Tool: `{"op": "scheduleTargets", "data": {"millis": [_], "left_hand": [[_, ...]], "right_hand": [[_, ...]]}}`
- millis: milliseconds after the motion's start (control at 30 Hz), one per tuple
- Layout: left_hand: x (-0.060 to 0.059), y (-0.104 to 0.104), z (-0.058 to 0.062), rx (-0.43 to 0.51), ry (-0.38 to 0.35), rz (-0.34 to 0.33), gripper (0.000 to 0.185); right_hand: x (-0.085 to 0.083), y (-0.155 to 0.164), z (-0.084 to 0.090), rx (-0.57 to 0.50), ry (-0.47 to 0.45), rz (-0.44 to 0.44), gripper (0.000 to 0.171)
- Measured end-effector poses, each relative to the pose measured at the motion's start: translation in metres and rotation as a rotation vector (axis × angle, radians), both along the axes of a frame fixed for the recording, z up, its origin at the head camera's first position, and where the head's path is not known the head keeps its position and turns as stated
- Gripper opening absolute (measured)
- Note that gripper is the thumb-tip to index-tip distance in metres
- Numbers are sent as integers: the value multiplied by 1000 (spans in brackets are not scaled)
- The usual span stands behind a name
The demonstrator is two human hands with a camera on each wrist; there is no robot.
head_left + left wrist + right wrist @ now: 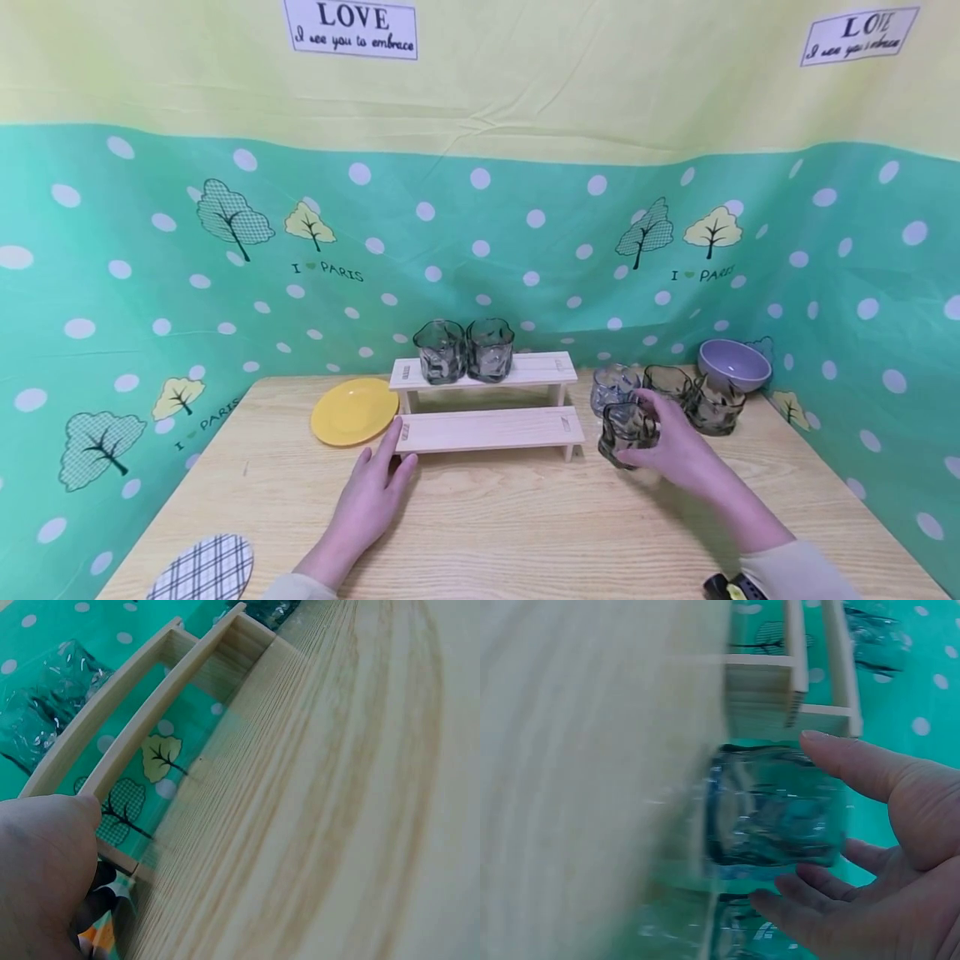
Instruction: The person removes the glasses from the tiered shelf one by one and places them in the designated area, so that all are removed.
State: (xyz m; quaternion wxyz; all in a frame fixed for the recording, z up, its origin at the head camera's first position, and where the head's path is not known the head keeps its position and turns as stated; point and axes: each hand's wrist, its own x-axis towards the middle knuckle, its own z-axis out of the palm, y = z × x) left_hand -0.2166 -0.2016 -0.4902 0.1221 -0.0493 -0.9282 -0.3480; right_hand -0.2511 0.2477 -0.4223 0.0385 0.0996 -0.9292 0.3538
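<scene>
Six glasses (628, 435), two hands (369, 497), two shelves (487, 429), one plate (355, 412), one bowl (733, 364), one mat (206, 570)

The left hand (369, 493) reaches forward, index finger (390, 439) extended, thumb (405, 473) spread; its other fingers (94, 906), shadowed, seem bent. The right hand (677, 447) curves, thumb (855, 760) opposing fingers (799, 921); both forearms (746, 515) angle inward.

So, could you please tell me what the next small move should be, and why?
Probably lift the nearest glass onto the lower shelf: the right hand is curved round that glass, the left hand touches that shelf's end, and two similar glasses stand on the upper shelf.
</scene>
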Motion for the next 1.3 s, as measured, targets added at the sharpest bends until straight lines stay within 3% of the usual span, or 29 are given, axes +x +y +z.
{"op": "scheduleTargets", "data": {"millis": [133,333,700,1033,1300], "left_hand": [[0,0,2,-1,-5,-1,68],[0,-1,3,-1,-12,2,68],[0,-1,-1,-5,-4,8,68],[0,1,-2,4,0,10,68],[0,1,-2,7,1,9,67]], "right_hand": [[2,-1,17,-9,15,-15,111],[-1,-16,42,-43,110,11,111],[-10,-73,77,-290,93,103,112],[-30,-117,81,-425,83,162,110],[-53,-145,75,-441,105,194,111]]}}
